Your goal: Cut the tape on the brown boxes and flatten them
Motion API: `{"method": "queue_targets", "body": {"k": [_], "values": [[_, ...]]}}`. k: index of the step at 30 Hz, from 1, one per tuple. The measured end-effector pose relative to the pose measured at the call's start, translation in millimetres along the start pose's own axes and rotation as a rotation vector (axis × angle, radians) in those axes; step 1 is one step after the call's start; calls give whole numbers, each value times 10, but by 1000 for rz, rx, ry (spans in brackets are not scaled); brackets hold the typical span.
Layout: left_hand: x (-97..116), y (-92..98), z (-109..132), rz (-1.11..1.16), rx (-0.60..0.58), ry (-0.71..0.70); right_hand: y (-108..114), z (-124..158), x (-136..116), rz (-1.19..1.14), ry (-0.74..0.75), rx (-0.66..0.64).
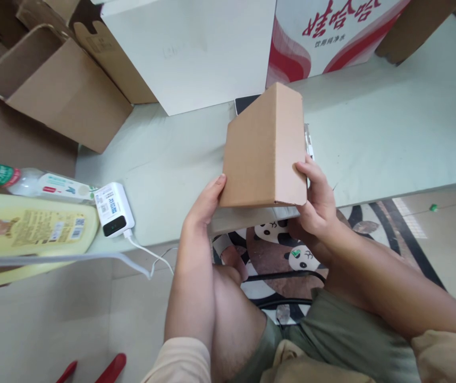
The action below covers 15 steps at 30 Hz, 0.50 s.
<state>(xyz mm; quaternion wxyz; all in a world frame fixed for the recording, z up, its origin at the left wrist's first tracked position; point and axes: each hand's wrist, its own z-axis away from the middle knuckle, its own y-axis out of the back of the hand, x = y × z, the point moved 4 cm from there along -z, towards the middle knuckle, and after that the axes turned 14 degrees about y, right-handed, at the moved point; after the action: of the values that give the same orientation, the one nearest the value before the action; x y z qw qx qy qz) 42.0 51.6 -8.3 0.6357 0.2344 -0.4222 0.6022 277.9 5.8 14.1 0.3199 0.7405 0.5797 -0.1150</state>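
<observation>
A plain brown cardboard box [252, 151] is tilted over the front edge of the pale green surface, between both hands. My left hand [208, 199] grips its lower left side, the thumb on the near face and the other fingers hidden. On the right, my right hand [318, 199] holds the lower right edge, its fingers bent against the side. Behind the box, a dark flat item [246, 102] shows only in part. A small clear and white item [309, 142] peeks out beside the box's right side, too hidden to make out.
White boxes [196, 53] and a red-and-white carton [331, 37] stand at the back of the pale table [391, 122]. An open cardboard box [68, 90], a bottle [24, 181], a yellow container [36, 226] and a white device [114, 207] with a cable are at left.
</observation>
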Motion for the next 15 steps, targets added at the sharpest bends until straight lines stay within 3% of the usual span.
{"method": "queue_targets", "body": {"k": [6,15], "values": [[10,-2,18,-11,46,30,-9,-45,1,-58,92,18],[32,-24,32,-16,32,16,-8,-46,-15,-22,74,3]]}}
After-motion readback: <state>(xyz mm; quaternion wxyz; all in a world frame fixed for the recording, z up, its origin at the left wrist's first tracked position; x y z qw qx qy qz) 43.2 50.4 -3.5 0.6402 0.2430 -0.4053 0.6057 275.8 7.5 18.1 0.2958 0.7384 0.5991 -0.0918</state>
